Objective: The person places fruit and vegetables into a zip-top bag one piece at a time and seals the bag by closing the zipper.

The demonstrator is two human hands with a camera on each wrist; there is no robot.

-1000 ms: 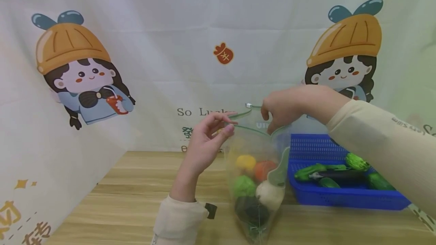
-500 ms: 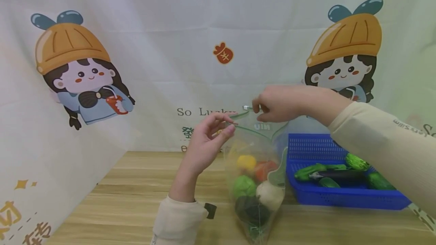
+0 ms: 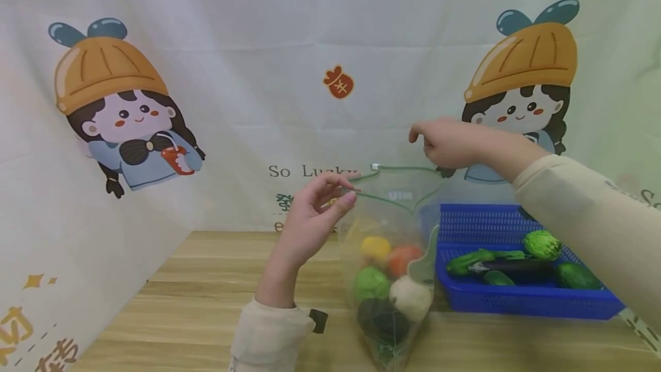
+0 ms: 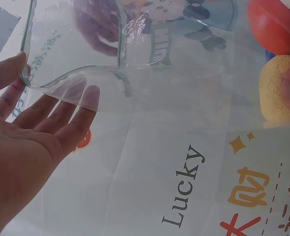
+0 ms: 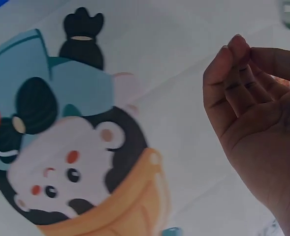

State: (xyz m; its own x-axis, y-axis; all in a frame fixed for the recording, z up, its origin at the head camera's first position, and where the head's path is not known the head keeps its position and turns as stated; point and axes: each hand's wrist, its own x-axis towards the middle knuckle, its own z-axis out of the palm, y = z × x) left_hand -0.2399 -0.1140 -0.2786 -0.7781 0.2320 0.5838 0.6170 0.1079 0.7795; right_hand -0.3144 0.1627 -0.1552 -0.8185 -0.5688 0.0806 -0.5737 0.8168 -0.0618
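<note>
A clear zip bag (image 3: pixel 384 228) with a green-edged mouth and a white slider (image 3: pixel 375 166) stands upright, its mouth parted. Toy-like produce fills its lower part: a yellow piece (image 3: pixel 376 250), an orange-red one (image 3: pixel 405 260), a green one (image 3: pixel 372 284), a whitish one (image 3: pixel 411 297) and a dark one (image 3: pixel 383 320). My left hand (image 3: pixel 315 220) pinches the left side of the mouth between thumb and fingers; in the left wrist view its other fingers lie behind the film. Above the mouth's right side, my right hand (image 3: pixel 449 142) is apart from the bag, fingers loosely bent around nothing.
Right of the bag, a blue plastic basket (image 3: pixel 532 303) holds an eggplant (image 3: pixel 516 267), a leafy green ball (image 3: pixel 542 244) and other green vegetables. The wooden tabletop (image 3: pixel 206 303) runs back to a printed cloth backdrop (image 3: pixel 268 85).
My right hand has let go of the bag's rim and lifted up and away to the right, leaving the mouth parted. The left hand has kept its pinch in place.
</note>
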